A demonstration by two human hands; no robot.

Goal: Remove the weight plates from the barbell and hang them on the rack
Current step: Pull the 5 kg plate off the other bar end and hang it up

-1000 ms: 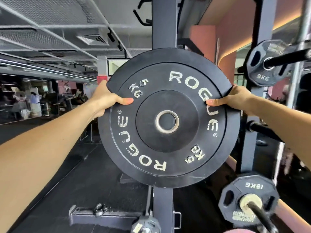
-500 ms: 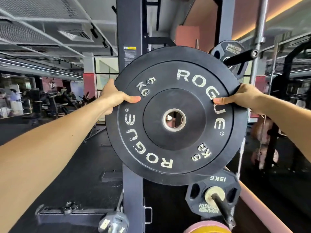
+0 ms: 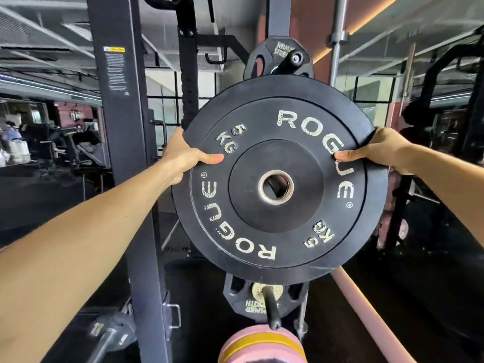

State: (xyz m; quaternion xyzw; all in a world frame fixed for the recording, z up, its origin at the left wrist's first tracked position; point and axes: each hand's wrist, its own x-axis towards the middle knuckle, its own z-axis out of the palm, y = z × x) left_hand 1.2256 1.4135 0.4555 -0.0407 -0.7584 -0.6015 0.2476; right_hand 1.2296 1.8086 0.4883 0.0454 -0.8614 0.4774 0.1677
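A black 5 kg Rogue bumper plate (image 3: 277,226) is held upright in front of me, face toward the camera. My left hand (image 3: 183,158) grips its left rim, thumb on the face. My right hand (image 3: 377,150) grips the right rim the same way. Directly behind the plate stands the rack upright (image 3: 277,14) with storage pegs. An upper peg (image 3: 290,61) carries a small black plate (image 3: 262,61) just above the held plate. A lower peg (image 3: 271,307) with a 15 kg plate (image 3: 235,294) sticks out below it. Through the plate's centre hole (image 3: 275,186) something dark shows.
A thick black rack post (image 3: 123,153) stands to the left, with a barbell sleeve (image 3: 110,334) low beside it. A pink and yellow plate (image 3: 262,347) sits at the bottom centre. A pink ledge (image 3: 366,310) runs along the right. Gym machines and a person are at the far left.
The view has swung left across the rack and the plate now sits to the right, in front of the upright with the storage pegs. Both hands keep the same grip.
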